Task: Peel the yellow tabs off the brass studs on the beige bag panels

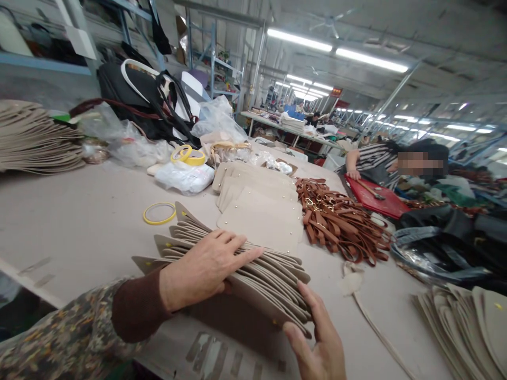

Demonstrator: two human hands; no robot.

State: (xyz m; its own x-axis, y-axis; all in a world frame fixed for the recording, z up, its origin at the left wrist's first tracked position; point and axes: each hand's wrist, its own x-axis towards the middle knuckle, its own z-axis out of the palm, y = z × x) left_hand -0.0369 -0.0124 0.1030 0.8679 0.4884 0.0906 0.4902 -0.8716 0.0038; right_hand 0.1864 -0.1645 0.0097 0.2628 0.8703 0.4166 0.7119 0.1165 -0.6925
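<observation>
My left hand (206, 266) lies flat, fingers stretched out, on top of a fanned stack of beige leather panels (277, 282) on the worktable (79, 232). My right hand (319, 338) is at the near end of that stack, thumb and fingers pinching the edge of the frontmost panels. A second pile of flat beige panels (259, 211) with small studs lies just beyond.
A heap of brown leather straps (340, 221) lies right of the piles. Yellow tape rolls (159, 213) and plastic bags (184, 177) sit behind. More beige panels are stacked far left (35, 137) and near right (467, 322). A person in a striped top (374, 161) works at a red mat.
</observation>
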